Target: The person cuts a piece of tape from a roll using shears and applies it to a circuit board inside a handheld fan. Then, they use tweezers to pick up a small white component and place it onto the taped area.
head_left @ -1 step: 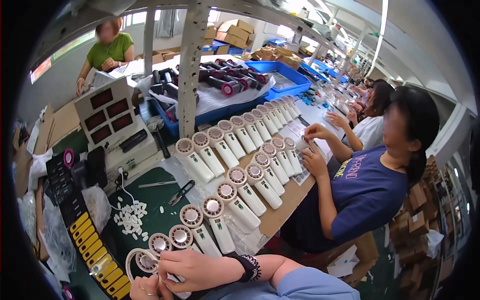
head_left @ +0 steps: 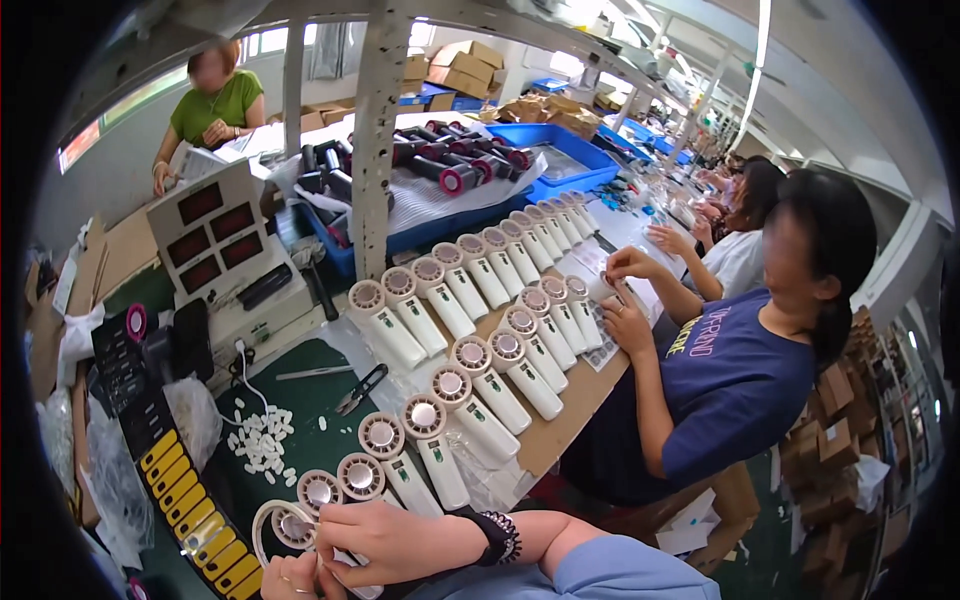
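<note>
At the bottom edge, my left hand is closed on a white ring-shaped fan shell. My right hand meets it from the right, fingers pinched at the ring's edge; their tips are partly hidden. Through the ring shows the round head of a white handheld fan. More fans, such as this one, lie in a slanting row up to the right, heads toward the upper left. Left of them is a heap of small white oval pieces on a green mat.
Black-handled snips and tweezers lie beyond the heap. A strip of yellow-and-black pieces runs along the left. Farther off stand a box with dark displays, a metal post and a blue bin. A co-worker works at right.
</note>
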`<state>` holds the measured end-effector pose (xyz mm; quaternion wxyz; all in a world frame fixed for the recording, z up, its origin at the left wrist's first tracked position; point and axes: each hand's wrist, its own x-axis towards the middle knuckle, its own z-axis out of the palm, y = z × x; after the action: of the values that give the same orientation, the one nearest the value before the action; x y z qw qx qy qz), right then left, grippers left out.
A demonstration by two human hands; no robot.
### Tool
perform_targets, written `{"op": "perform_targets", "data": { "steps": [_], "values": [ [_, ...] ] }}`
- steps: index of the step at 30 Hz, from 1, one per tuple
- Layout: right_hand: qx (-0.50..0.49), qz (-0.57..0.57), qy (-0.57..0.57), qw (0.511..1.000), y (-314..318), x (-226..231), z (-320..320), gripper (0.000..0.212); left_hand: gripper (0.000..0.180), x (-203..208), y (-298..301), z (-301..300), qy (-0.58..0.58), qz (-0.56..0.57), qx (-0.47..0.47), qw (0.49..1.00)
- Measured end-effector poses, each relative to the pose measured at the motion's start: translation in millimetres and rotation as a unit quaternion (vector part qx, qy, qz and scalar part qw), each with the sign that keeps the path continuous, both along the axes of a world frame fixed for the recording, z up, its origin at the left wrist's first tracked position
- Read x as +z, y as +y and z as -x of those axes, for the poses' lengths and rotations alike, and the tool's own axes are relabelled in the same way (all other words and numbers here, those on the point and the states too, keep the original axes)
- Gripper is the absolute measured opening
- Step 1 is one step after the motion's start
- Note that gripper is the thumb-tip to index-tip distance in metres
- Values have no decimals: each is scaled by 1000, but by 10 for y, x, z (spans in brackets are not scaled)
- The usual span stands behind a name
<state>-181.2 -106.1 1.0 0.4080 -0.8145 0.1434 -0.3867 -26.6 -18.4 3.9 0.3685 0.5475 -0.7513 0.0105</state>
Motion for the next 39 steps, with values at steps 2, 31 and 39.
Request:
{"op": "perform_targets", "data": {
  "steps": [2,31,39],
  "values": [
    [0,4,8,1000,-14,-25,6,17,9,-2,-21,34,5,10,2,1000],
    [-116,-3,6,993,-41,73,48,10,21,-209,-29,-151,59,84,58,993],
    [-120,40,-18,992,71,-103,3,7,20,-264,29,-151,118,108,13,987]
  ]
}}
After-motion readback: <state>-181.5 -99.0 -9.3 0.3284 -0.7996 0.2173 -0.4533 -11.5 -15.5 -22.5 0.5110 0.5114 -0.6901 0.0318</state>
